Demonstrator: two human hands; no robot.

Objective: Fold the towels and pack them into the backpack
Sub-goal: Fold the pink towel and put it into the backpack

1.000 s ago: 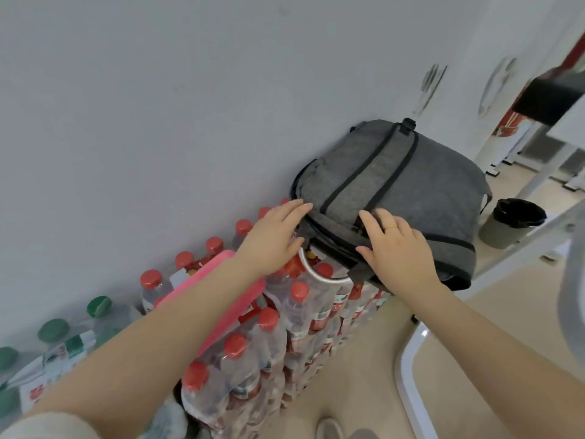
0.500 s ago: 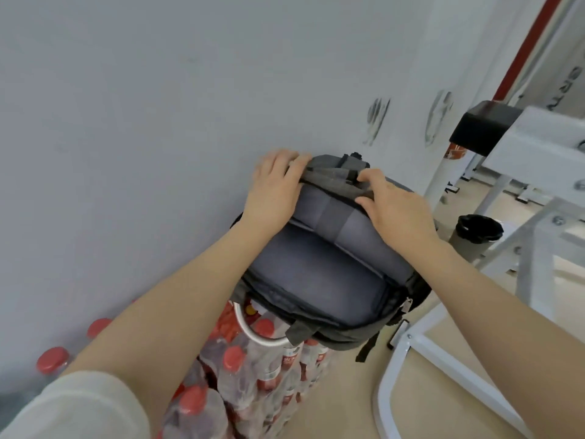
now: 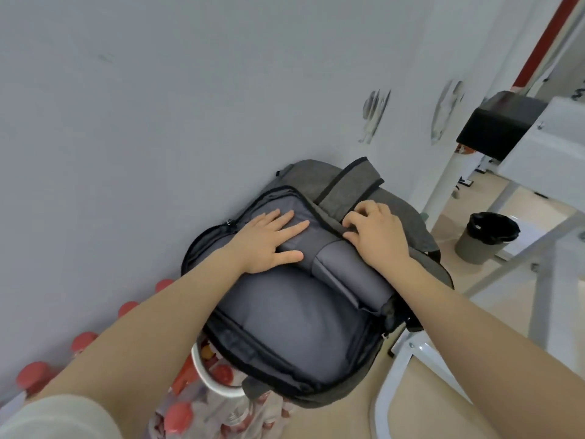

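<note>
The left hand lies with straight fingers flat on the grey inner padding, probably to press it down. The right hand curls its fingers over the flap edge, holding the backpack open. The backpack rests on bottle packs near the wall; no towels are visible.

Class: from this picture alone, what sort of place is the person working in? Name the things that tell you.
Probably a storeroom or workroom corner: shrink-wrapped packs of red-capped drink bottles stacked against a bare grey wall, a white metal frame, and a grey bin with a black liner.
</note>
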